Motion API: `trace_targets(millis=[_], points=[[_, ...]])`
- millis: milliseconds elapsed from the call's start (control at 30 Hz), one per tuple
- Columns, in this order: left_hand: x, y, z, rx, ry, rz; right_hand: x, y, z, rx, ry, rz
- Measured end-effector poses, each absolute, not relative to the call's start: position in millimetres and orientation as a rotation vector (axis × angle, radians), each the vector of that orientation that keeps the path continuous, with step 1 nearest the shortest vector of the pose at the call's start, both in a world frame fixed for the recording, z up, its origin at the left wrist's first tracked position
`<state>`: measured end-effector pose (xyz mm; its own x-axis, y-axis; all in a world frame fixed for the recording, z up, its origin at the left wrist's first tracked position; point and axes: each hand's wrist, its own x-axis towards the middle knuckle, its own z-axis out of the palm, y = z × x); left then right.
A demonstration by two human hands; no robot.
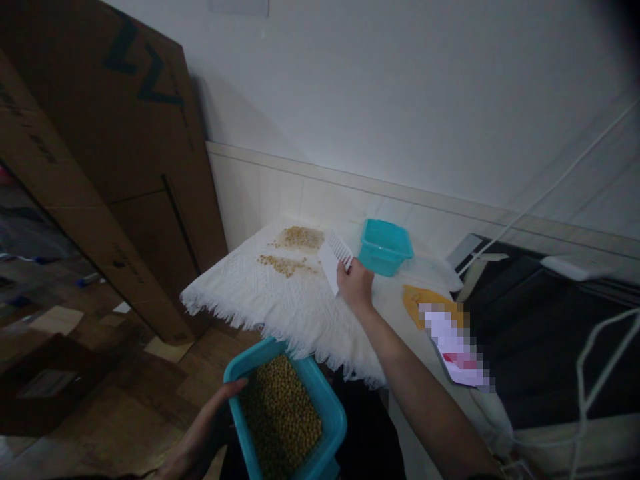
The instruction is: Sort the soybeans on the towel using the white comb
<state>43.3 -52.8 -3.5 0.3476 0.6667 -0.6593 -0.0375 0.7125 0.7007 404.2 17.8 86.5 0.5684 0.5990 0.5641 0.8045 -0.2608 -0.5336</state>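
My left hand [203, 433] grips the near rim of a teal tub [325, 400] full of tan beans, held low in front of the table. My right hand [355, 283] is stretched out over the white fringed cloth [260, 297] and is closed on a white comb-like scraper [334, 259]. Two small heaps of beans [295, 250] lie on the cloth just left of the scraper. An empty teal tub [384, 245] stands on the cloth right of my right hand.
A big brown cardboard box [115, 147] leans against the wall at the left. A yellow piece and a blurred-out packet [453, 343] lie at the cloth's right. White cables [590, 347] hang at the right over a dark surface. Wooden floor lies at the lower left.
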Motion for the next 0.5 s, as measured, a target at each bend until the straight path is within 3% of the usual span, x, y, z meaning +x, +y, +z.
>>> trace_targets(millis=[500], points=[[46.8,-53.7,6.6,0.625,1.162,0.550,392.5,22.1,80.1,-1.955,-1.282,-0.318]])
